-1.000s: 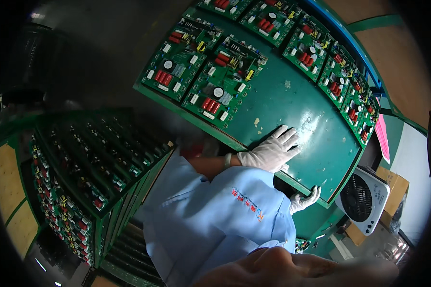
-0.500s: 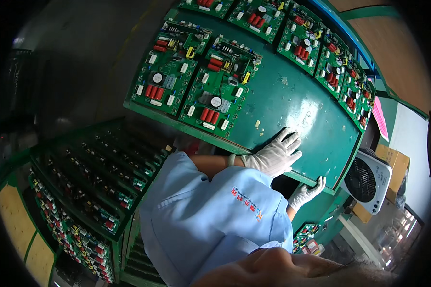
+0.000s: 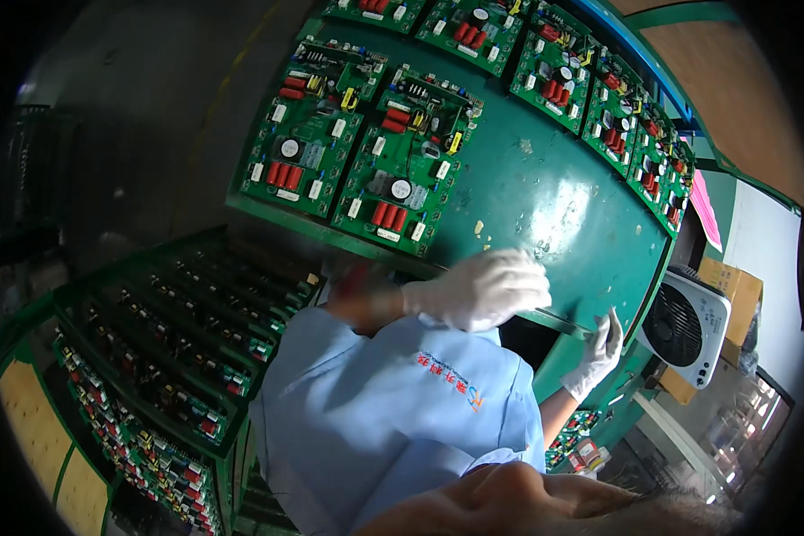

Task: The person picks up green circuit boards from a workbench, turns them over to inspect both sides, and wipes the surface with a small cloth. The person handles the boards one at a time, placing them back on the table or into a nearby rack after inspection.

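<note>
My left hand (image 3: 487,290), in a white glove, hangs over the near edge of a green worktable (image 3: 509,179). Motion smears its fingers, and I make out nothing held in them. My right hand (image 3: 598,357), gloved too, is raised beside the table's near right corner with fingers stretched out, holding nothing. Two green circuit boards lie on the table's left part: the nearer to my left hand is one circuit board (image 3: 402,170) with red, white and yellow components, and left of it lies another like it (image 3: 308,134).
Several similar circuit boards (image 3: 558,76) line the table's far side. On the left stands a green rack (image 3: 228,438) filled with populated boards. A grey fan (image 3: 688,326) and cardboard boxes (image 3: 737,295) are at the right. A board (image 3: 576,427) shows below my right hand.
My left hand has lifted off the tabletop and drawn back left. My right hand has let go of the table edge and turned fingers-up. The boards stay in place.
</note>
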{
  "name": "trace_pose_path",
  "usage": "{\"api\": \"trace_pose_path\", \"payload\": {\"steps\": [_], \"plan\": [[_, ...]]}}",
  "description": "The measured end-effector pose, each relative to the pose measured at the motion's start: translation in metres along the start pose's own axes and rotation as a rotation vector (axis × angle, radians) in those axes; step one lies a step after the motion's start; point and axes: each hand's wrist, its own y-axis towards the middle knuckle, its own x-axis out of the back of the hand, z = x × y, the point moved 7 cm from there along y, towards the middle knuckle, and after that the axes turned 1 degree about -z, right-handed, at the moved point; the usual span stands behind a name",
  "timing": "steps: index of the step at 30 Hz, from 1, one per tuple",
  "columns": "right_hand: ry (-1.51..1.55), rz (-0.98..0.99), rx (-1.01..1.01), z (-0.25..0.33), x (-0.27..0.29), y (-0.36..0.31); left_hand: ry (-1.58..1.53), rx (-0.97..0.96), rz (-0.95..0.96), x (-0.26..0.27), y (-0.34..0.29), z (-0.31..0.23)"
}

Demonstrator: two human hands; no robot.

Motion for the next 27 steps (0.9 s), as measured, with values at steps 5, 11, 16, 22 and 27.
{"api": "trace_pose_path", "payload": {"steps": [5,11,16,22,27], "plan": [[-0.037,0.469,0.243,0.098,-0.114,-0.040,0.616,0.273,-0.279,0.121,-0.021,-0.006],[-0.275,0.783,0.904,0.176,-0.211,-0.089,0.855,0.306,-0.330,0.140,-0.045,0.005],[-0.499,1.066,0.628,0.187,-0.253,-0.090,0.714,0.209,-0.442,0.140,-0.051,0.010],[-0.575,1.216,0.620,0.186,-0.269,-0.088,0.716,0.213,-0.444,0.142,-0.051,0.006],[-0.581,1.237,0.689,0.191,-0.273,-0.087,0.713,0.217,-0.461,0.143,-0.051,0.005]]}}
